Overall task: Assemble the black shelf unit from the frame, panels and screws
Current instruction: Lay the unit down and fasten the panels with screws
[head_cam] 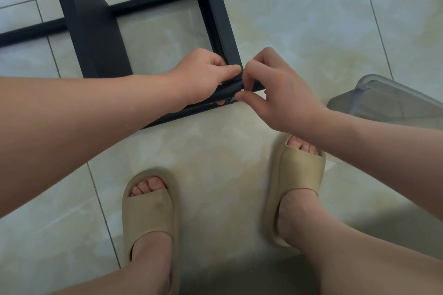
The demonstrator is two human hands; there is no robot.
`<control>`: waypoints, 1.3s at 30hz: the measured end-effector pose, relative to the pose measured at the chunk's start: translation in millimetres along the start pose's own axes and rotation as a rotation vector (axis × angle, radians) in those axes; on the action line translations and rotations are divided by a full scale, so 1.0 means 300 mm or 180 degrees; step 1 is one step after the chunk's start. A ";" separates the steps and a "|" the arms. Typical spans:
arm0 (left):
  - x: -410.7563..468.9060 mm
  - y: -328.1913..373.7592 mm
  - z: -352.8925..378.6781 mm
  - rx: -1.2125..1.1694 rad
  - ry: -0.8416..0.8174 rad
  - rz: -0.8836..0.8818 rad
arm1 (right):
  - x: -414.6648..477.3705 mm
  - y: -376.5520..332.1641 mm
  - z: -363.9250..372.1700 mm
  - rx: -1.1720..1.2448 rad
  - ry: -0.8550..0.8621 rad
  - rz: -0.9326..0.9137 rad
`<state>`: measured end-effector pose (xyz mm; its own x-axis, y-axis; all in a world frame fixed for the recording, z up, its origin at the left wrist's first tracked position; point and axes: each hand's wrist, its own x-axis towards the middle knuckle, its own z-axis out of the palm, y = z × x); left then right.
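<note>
The black shelf frame (215,14) stands on the tiled floor in the upper left, with a black panel (96,38) fitted between its bars. My left hand (203,76) grips the frame's near corner, thumb on top of the upright. My right hand (271,88) pinches a small silvery screw (240,91) between thumb and forefinger at that same corner, against the black bar. The screw's tip is hidden by my fingers.
A clear grey plastic box (393,100) lies on the floor at the right edge. My two feet in beige slippers (151,213) stand on the tiles just below the frame. Further frame bars run across the top left.
</note>
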<state>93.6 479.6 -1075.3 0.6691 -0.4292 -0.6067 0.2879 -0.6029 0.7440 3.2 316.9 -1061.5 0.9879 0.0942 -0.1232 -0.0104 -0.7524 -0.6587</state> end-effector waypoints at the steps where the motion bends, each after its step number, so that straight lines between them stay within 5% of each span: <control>1: -0.002 -0.001 0.000 -0.0012 0.0008 0.0004 | 0.005 0.003 -0.003 0.0067 -0.0015 0.0091; 10: -0.007 -0.002 0.008 0.0045 0.0127 0.0055 | 0.042 0.038 -0.035 0.0178 -0.0149 0.0697; 14: -0.023 -0.005 0.041 0.0785 0.0919 0.0287 | 0.017 0.058 -0.064 -0.0124 -0.0397 0.0457; 17: -0.052 0.030 0.059 0.1079 0.1314 0.1000 | -0.026 0.103 -0.130 -0.0144 -0.0175 0.0463; 22: -0.097 0.138 0.191 0.1752 0.0674 0.2400 | -0.167 0.240 -0.265 -0.0329 0.0407 0.0591; 27: -0.093 0.168 0.383 0.2903 -0.0404 0.2888 | -0.340 0.395 -0.354 -0.0505 0.0556 0.1430; 34: -0.011 0.187 0.587 0.4330 -0.1068 0.3210 | -0.479 0.629 -0.346 -0.1217 -0.0852 0.2626; 39: 0.019 0.202 0.637 0.4730 -0.1063 0.3291 | -0.513 0.705 -0.268 -0.2321 -0.1908 0.2384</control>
<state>-15.8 312.1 -1087.0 -0.0371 -0.9581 -0.2840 -0.9957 0.0114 0.0919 -138.5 90.9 -1122.2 0.5431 -0.3810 -0.7483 -0.2696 -0.9231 0.2743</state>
